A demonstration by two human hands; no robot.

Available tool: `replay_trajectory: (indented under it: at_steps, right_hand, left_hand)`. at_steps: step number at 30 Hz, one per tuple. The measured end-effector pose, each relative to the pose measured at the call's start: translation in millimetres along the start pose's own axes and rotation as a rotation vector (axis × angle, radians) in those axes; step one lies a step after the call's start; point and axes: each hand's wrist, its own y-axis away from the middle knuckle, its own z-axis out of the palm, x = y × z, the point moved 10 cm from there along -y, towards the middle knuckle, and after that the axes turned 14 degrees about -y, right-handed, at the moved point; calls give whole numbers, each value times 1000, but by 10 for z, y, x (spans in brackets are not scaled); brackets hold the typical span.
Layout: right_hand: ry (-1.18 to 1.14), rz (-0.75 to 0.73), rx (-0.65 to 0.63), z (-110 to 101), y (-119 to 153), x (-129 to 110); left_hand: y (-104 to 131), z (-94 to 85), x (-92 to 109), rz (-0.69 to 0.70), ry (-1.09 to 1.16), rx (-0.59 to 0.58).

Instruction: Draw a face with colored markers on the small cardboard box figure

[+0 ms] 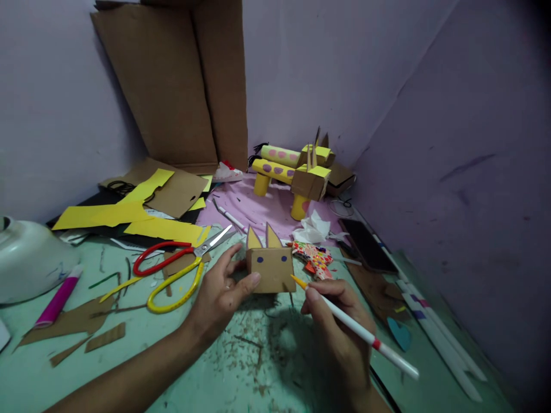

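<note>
Small cardboard box head [271,269] w/ 2 pointed ears up top and 2 purple dot eyes already on front face. No nose or mouth visible on it yet, so face looks partly done, judging by blank lower half. Sits low on green counter [129,355], centre of view, just in front of pink sheet [258,206].

Left hand [219,292] steadying box from its left side; fingers wrapped round it, thumb pressed on front lower corner. Right hand [336,321] closed in writing grip on white marker [357,330] w/ orange tip; tip at box's lower right corner, touching or nearly, can't tell which.

Behind, at wall: 2 finished-looking yellow animal figures [293,172] w/ purple spots, roll bodies, box heads w/ ears.

Count, as seen:
- scissors: 2 prs, red-handled [166,256] and yellow-handled [178,289], overlapping, left of box
- markers: 1 in hand, 1 pink-capped [58,301] lying far left
- phone [368,245]: 1, dark, right of box
- blue heart cutout [399,334]: 1
- yellow paper sheets [129,215]: several, stacked, no exact no.
- large cardboard panels [181,86]: 2 leaning on wall
- cardboard scraps on counter: many, uncounted
</note>
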Motion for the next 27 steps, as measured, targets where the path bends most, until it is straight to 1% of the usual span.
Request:
replay_trajectory:
  at_steps: [3, 8, 10, 13, 15, 18, 20, 24, 27]
  right_hand:
    - [-12, 39, 7, 7, -2, 38]
    - [-44, 42, -49, 60, 0, 29]
    - [-46, 41, -59, 53, -1, 37]
    - [-29, 85, -76, 46, 23, 113]
    - [-47, 152, -59, 34, 58, 192]
    - [-122, 244, -30, 48, 112, 258]
    - [-164, 292, -41, 88, 137, 265]
    - [-215, 375, -70, 149, 167, 261]
    - [-197, 405, -79, 164, 179, 253]
  left_hand:
    - [-33, -117, 45, 17, -113, 74]
    - [-93, -163, 129, 3, -92, 99]
    - [-89, -194, 163, 10, -108, 136]
    - [-41, -277, 235, 66, -89, 217]
    - [15, -303, 293, 113, -59, 232]
    - [116, -246, 357, 131, -55, 161]
    - [180, -155, 353, 92, -53, 79]
    - [247, 48, 263, -30, -33, -67]
    - [251, 137, 197, -86, -32, -136]
